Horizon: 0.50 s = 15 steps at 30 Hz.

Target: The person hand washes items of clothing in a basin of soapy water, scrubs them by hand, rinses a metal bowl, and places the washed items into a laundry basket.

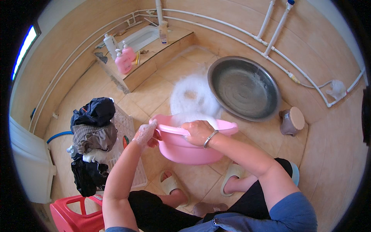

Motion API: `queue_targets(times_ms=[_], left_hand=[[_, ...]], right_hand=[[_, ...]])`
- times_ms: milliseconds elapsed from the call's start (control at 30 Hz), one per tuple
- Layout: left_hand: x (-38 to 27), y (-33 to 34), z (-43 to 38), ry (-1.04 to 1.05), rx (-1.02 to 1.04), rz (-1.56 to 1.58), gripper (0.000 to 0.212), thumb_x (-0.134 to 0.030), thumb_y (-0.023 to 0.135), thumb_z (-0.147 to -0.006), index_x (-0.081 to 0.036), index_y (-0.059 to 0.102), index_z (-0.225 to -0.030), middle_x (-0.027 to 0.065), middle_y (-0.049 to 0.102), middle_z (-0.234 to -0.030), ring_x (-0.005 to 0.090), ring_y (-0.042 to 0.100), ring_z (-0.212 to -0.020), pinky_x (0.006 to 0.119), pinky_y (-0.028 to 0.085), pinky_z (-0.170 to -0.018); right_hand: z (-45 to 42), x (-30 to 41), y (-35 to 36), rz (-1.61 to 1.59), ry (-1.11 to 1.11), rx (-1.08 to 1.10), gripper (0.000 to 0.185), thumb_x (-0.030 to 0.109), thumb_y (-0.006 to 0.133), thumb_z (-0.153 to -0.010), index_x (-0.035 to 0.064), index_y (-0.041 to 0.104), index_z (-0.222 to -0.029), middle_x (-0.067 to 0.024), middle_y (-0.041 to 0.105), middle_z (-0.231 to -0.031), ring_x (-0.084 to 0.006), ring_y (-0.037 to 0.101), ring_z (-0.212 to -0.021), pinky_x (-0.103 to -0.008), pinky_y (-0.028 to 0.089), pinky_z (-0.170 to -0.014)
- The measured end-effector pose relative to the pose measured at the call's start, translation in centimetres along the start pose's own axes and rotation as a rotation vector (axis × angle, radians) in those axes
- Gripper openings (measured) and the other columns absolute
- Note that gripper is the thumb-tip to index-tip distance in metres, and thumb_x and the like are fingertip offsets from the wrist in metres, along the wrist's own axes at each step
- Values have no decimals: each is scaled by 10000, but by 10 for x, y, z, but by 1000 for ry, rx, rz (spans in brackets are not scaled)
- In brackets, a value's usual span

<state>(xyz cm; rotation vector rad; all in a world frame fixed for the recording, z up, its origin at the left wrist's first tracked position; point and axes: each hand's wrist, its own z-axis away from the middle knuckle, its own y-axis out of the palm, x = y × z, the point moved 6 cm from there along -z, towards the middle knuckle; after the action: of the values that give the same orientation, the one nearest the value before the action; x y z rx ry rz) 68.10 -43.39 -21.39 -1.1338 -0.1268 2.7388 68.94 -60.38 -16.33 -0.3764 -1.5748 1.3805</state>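
Both my hands grip a pink plastic basin (188, 153) in front of my feet, and it looks tilted away from me. Soapy foam coats my left hand (146, 134), which is closed on the rim at the left. My right hand (199, 132), with a silver bracelet at the wrist, grips the near rim; its fingertips are partly hidden. White suds (195, 117) show inside the far part of the basin. More foam (188, 92) lies on the tiles just beyond it, around a small bare patch of floor.
A large metal basin (243, 87) leans beyond the foam. At left, dark and grey clothes (94, 136) lie on a clear plastic crate (124, 121), near a red stool (78, 214). Pink pump bottles (123, 63) stand on the squat-toilet step (171, 47). A brown container (291, 121) sits at right.
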Motion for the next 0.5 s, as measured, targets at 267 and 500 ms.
queue_targets(times_ms=[267, 500], left_hand=[[-6, 27, -33, 216, 8, 619, 211, -227, 536, -756, -23, 496, -720, 75, 499, -564, 165, 474, -430, 271, 419, -418], [-49, 54, -22, 317, -146, 420, 143, -171, 518, -718, -31, 497, -736, 51, 486, -572, 138, 452, -445, 252, 384, -413]], right_hand=[[-1, -12, 1, -185, 4, 35, 255, 173, 488, -681, 102, 548, -918, -163, 565, -780, -320, 543, -723, -392, 422, -659], [21, -59, -4, -547, -178, 202, 624, 567, 346, -754, 125, 329, -1195, -130, 414, -1169, -251, 396, -1075, -350, 317, -878]])
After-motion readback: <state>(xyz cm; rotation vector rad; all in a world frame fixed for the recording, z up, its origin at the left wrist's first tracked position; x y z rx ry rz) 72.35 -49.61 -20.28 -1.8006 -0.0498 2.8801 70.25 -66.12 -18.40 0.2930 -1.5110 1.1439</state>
